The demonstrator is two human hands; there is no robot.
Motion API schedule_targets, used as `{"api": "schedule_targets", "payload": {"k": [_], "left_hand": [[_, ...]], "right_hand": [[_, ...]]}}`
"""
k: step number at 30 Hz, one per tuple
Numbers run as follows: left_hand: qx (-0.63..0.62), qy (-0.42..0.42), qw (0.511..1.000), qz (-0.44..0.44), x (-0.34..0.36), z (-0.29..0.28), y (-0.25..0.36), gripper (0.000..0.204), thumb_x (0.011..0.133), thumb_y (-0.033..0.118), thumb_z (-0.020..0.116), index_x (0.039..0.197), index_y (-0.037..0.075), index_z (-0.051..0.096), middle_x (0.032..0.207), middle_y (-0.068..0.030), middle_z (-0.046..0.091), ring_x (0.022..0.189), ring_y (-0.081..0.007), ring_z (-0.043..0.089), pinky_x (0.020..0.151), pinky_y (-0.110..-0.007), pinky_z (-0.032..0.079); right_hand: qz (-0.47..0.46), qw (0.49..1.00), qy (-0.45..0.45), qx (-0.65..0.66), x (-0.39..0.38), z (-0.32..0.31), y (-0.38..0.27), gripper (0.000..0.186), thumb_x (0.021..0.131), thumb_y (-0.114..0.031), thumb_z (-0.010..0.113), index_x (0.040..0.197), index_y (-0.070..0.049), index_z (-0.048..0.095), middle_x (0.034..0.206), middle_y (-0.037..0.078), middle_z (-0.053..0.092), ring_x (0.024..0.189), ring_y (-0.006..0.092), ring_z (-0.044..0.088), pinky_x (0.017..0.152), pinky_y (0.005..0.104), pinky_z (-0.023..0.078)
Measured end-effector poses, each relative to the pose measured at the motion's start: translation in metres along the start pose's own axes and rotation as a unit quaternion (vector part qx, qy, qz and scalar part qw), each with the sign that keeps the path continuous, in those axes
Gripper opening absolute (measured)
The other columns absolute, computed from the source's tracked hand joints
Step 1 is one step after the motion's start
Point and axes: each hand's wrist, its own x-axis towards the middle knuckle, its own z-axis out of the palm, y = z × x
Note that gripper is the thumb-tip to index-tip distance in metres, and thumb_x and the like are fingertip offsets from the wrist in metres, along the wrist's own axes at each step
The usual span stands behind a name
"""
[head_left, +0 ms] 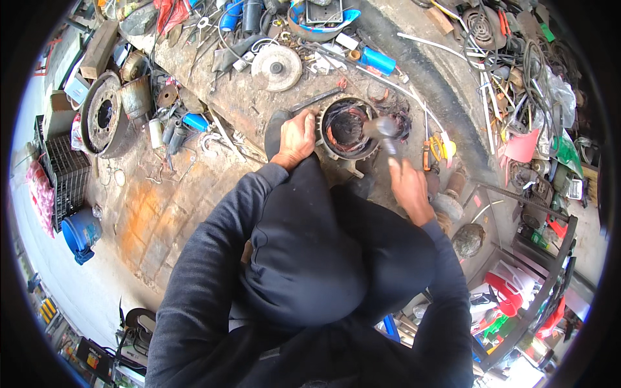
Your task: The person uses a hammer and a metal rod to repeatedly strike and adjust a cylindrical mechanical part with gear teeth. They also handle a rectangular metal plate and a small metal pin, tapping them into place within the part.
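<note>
A hammer (381,129) is gripped by the right fingers (396,169) — a finned motor housing (324,137) is seen between them and the left fingers (309,127), curled; whether anything is pinched there cannot be told.

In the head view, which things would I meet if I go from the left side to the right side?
Black crate, left hand, round toothed metal housing, right hand, rough grey lump, pink piece.
</note>
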Motion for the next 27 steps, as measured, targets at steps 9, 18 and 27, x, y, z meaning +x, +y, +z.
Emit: {"api": "schedule_targets", "payload": {"k": [9,18,27], "left_hand": [[-0.008,-0.008,1.0,-0.007,-0.001,0.0,-0.001,0.038,0.111,0.03,0.045,0.114,0.004,0.073,0.085,-0.0261,0.07,0.084,-0.0489,0.069,0.075,-0.052,0.054],[-0.014,-0.012,1.0,-0.021,0.001,0.0,0.001,0.036,0.11,0.029,0.045,0.114,0.008,0.073,0.084,-0.0259,0.071,0.085,-0.0496,0.069,0.078,-0.056,0.054],[-0.02,-0.017,0.999,-0.023,0.001,-0.001,0.003,0.034,0.109,0.028,0.044,0.115,0.009,0.072,0.089,-0.0259,0.071,0.087,-0.0496,0.069,0.08,-0.057,0.053]], "right_hand": [[-0.002,0.999,-0.011,-0.048,0.0,-0.002,-0.002,0.047,0.109,-0.043,0.055,0.1,0.002,0.064,0.078,0.033,0.068,0.077,0.0573,0.067,0.07,0.0639,0.052],[0.002,0.999,-0.031,-0.035,0.0,0.002,0.002,0.049,0.108,-0.046,0.056,0.099,0.001,0.065,0.08,0.035,0.068,0.076,0.0572,0.067,0.067,0.0646,0.051],[-0.074,0.997,0.01,-0.03,0.019,-0.007,-0.007,0.043,0.109,-0.042,0.056,0.106,0.0,0.064,0.075,0.033,0.067,0.073,0.0554,0.066,0.065,0.063,0.05]]}}
